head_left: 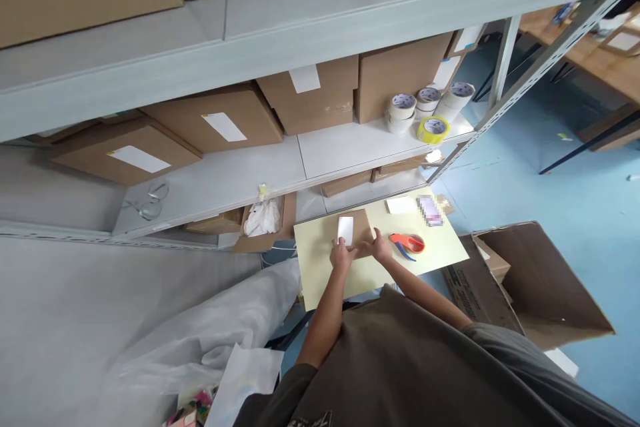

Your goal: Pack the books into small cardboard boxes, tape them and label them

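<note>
A small brown cardboard box [362, 227] lies on the pale yellow tabletop [320, 280], with a white label [345, 229] on its left part. My left hand [342, 255] is at the box's near left corner, its fingers on the box and touching the label's lower edge. At the near right side, my right hand [381, 247] has its thumb and fingers spread, with fingertips against the box. Orange-handled scissors [407, 243] with a blue part rest just right of that hand. Farther back are a white paper [401, 205] and a blurred-out purple item [431, 211].
Behind the table, a grey shelf [265, 177] bears large cartons [400, 73], white tape rolls [401, 121], a yellow tape roll [433, 129] and glasses [151, 205]. An open carton [555, 280] stands at right. Translucent plastic sheeting [240, 313] bulges at left.
</note>
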`<state>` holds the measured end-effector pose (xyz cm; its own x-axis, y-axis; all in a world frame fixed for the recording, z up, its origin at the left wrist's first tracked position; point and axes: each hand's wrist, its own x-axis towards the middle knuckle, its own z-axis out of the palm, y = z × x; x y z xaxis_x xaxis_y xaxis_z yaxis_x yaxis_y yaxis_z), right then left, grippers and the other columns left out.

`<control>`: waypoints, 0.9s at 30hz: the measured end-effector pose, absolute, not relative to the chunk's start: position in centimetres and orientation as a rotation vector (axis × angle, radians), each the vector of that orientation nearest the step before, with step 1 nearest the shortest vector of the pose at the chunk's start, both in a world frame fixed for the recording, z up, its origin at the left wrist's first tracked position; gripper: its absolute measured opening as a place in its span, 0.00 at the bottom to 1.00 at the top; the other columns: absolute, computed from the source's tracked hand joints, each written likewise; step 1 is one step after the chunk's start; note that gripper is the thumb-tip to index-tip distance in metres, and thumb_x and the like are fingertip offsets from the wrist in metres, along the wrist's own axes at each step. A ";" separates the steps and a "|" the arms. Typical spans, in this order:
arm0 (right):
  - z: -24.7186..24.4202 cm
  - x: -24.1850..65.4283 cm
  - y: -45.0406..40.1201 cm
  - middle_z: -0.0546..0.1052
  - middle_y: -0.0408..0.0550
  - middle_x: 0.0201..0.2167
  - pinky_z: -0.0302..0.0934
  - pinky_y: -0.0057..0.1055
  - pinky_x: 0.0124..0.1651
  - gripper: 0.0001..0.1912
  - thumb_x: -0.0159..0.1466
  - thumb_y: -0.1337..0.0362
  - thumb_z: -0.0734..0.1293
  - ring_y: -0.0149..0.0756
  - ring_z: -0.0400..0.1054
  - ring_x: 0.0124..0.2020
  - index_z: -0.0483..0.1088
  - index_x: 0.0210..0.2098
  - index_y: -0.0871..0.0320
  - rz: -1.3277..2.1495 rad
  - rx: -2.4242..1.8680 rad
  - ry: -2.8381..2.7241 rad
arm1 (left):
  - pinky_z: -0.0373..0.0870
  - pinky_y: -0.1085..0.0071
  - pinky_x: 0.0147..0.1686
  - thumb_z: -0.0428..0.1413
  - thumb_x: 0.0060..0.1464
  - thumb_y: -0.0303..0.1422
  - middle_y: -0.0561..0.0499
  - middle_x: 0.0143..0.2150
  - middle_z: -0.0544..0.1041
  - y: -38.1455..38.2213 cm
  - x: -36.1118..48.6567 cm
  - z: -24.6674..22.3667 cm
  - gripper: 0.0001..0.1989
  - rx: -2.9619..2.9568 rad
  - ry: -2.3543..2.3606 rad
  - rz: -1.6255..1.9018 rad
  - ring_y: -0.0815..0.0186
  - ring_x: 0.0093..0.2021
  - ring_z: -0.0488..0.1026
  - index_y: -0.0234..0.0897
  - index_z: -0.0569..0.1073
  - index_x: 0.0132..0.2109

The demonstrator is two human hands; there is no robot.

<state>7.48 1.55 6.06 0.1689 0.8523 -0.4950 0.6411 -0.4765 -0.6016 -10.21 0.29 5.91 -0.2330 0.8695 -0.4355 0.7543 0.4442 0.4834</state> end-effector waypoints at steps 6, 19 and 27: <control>5.0 12.0 0.5 0.83 0.50 0.44 0.67 0.32 0.45 0.34 0.66 0.60 0.71 0.43 0.78 0.45 0.62 0.70 0.54 1.259 -1.993 -1.615 | 0.69 0.66 0.44 0.57 0.67 0.43 0.43 0.57 0.77 -0.2 -9.5 5.9 0.14 1.385 2.145 0.166 0.55 0.51 0.79 0.44 0.73 0.55; 2.7 13.7 -0.6 0.47 0.52 0.81 0.58 0.49 0.70 0.42 0.68 0.61 0.67 0.55 0.47 0.79 0.52 0.78 0.47 1.282 -1.612 -2.381 | 0.70 0.66 0.49 0.56 0.66 0.32 0.46 0.54 0.83 0.5 -9.3 6.7 0.11 1.138 2.409 0.343 0.57 0.54 0.79 0.45 0.75 0.54; 0.7 8.3 -1.3 0.37 0.63 0.81 0.53 0.63 0.70 0.49 0.65 0.61 0.67 0.65 0.39 0.80 0.42 0.80 0.57 1.099 -1.822 -2.573 | 0.71 0.65 0.46 0.59 0.58 0.28 0.46 0.47 0.84 1.6 -13.2 9.1 0.07 1.059 2.447 0.477 0.55 0.49 0.80 0.44 0.78 0.42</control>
<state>8.35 -1.31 0.69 -0.3909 0.7684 -0.5067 0.8974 0.1959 -0.3953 -13.15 1.60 9.09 -0.6159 0.7479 -0.2476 0.6001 0.6490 0.4676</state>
